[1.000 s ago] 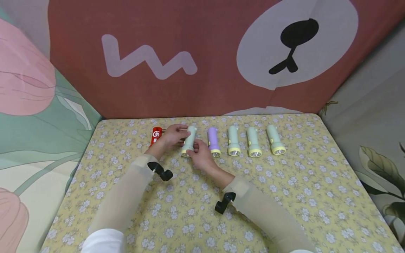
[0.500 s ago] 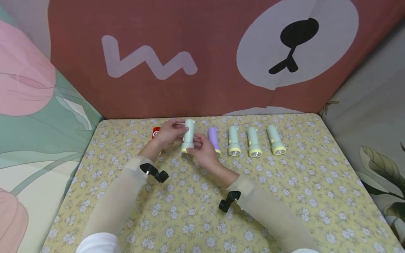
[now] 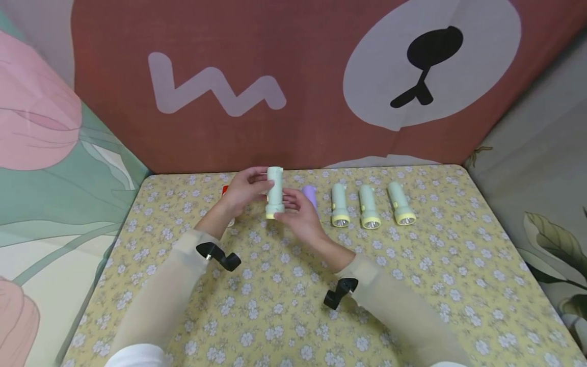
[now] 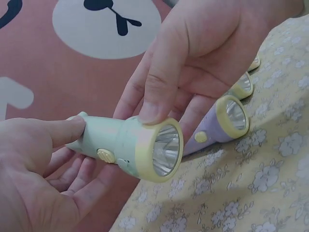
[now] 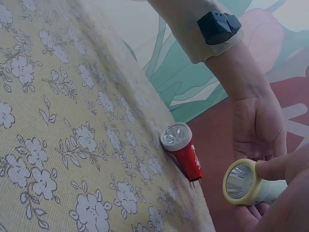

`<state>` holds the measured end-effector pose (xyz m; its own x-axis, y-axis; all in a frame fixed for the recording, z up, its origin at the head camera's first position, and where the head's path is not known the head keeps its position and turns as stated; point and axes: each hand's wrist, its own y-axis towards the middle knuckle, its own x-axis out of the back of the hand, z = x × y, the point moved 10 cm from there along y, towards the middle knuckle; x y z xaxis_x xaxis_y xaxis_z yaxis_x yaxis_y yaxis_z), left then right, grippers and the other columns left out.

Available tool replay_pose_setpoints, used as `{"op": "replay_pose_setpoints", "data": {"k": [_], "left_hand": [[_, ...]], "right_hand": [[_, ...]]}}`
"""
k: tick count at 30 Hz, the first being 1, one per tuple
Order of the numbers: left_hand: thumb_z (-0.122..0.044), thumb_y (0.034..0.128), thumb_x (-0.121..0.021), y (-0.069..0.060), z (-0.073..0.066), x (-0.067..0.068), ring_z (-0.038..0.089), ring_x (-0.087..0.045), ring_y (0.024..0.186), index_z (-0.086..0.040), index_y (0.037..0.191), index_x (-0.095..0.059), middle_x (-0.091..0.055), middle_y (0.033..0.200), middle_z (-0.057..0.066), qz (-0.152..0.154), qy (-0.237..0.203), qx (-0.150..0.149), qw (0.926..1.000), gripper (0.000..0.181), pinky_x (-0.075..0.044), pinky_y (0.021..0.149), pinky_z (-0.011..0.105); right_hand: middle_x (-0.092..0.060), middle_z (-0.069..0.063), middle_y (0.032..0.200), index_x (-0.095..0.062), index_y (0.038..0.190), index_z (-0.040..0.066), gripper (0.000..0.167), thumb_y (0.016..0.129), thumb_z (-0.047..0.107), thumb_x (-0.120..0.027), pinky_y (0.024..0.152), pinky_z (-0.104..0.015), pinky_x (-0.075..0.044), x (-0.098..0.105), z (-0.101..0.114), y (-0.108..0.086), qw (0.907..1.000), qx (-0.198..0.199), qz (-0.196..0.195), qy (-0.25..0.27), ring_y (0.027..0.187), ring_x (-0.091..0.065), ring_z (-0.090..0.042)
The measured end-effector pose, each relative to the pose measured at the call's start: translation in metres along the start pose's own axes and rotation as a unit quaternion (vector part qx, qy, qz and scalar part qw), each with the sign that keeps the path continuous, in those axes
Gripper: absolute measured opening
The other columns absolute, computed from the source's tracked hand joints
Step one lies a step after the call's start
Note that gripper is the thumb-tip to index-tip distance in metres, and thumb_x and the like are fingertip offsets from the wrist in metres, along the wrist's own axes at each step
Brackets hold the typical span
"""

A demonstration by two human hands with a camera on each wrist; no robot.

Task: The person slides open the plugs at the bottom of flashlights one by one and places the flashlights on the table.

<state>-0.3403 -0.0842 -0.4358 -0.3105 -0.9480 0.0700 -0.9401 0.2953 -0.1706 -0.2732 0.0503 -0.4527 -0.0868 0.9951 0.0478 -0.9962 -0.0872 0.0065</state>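
Observation:
A mint-green flashlight point(image 3: 275, 196) with a pale yellow rim is held between both hands above the table. My left hand point(image 3: 245, 191) grips its tail end, thumb on top, as the left wrist view shows. My right hand point(image 3: 300, 214) pinches the head end, its thumb on the yellow rim beside the lens point(image 4: 167, 151). In the left wrist view a yellow switch point(image 4: 105, 155) shows on the barrel. Just behind my right hand lies a purple flashlight point(image 4: 217, 123), partly hidden in the head view. A red flashlight point(image 5: 186, 152) with a white rim lies near my left hand.
Three more mint-green flashlights lie in a row to the right, the nearest one point(image 3: 340, 204), a middle one point(image 3: 369, 206) and a far one point(image 3: 401, 204). The table point(image 3: 275, 306) has a yellow flowered cloth. A red printed backdrop point(image 3: 229, 137) rises behind its back edge.
Both hands have lifted the mint-green flashlight off the table and away from its place left of the purple one. My right hand now covers more of the purple flashlight, my left more of the red one.

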Motion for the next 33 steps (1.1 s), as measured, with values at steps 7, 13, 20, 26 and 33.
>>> {"op": "replay_pose_setpoints", "data": {"k": [7,13,20,26,33], "left_hand": [[-0.006,0.0992,-0.066,-0.009,-0.014,-0.003,0.032,-0.060,0.121,-0.001,0.147,-0.049,-0.056,0.137,0.020,-0.008,0.001,-0.031,0.9995,0.051,-0.057,0.092,0.049],[-0.006,0.0989,-0.067,-0.015,-0.023,-0.006,0.030,-0.061,0.120,-0.001,0.145,-0.050,-0.058,0.135,0.019,-0.012,0.004,-0.051,0.9986,0.049,-0.060,0.086,0.039],[-0.005,0.0970,-0.069,-0.025,-0.033,-0.010,0.032,-0.061,0.117,-0.003,0.142,-0.053,-0.060,0.131,0.018,-0.018,0.017,-0.086,0.9960,0.048,-0.059,0.089,0.049],[-0.001,0.0934,-0.073,-0.034,-0.043,-0.016,0.031,-0.061,0.111,-0.002,0.137,-0.058,-0.064,0.126,0.018,-0.025,0.064,-0.141,0.9875,0.046,-0.057,0.088,0.044],[0.000,0.0918,-0.075,-0.046,-0.054,-0.021,0.029,-0.062,0.109,-0.001,0.133,-0.060,-0.064,0.124,0.014,-0.035,0.082,-0.193,0.9772,0.044,-0.050,0.100,0.042]], "right_hand": [[-0.057,-0.022,0.136,-0.047,0.144,-0.003,0.062,0.088,-0.010,-0.072,0.106,-0.043,-0.049,0.002,0.006,-0.004,0.9997,0.020,0.006,0.016,0.126,-0.055,-0.035],[-0.057,-0.024,0.136,-0.049,0.142,-0.007,0.055,0.091,-0.007,-0.070,0.106,-0.043,-0.049,0.007,0.008,-0.005,0.9989,0.037,-0.006,0.027,0.126,-0.056,-0.037],[-0.061,-0.019,0.134,-0.055,0.140,-0.002,0.051,0.092,0.000,-0.073,0.104,-0.040,-0.051,0.013,0.009,-0.007,0.9990,0.044,-0.008,0.005,0.123,-0.059,-0.032],[-0.061,-0.013,0.134,-0.059,0.138,0.001,0.046,0.095,0.006,-0.073,0.101,-0.037,-0.053,0.014,0.009,-0.010,0.9986,0.046,0.020,-0.015,0.122,-0.059,-0.028],[-0.061,-0.013,0.136,-0.059,0.139,0.001,0.045,0.096,0.006,-0.072,0.100,-0.031,-0.053,0.017,0.014,-0.015,0.9962,0.068,0.047,-0.027,0.125,-0.059,-0.027]]}}
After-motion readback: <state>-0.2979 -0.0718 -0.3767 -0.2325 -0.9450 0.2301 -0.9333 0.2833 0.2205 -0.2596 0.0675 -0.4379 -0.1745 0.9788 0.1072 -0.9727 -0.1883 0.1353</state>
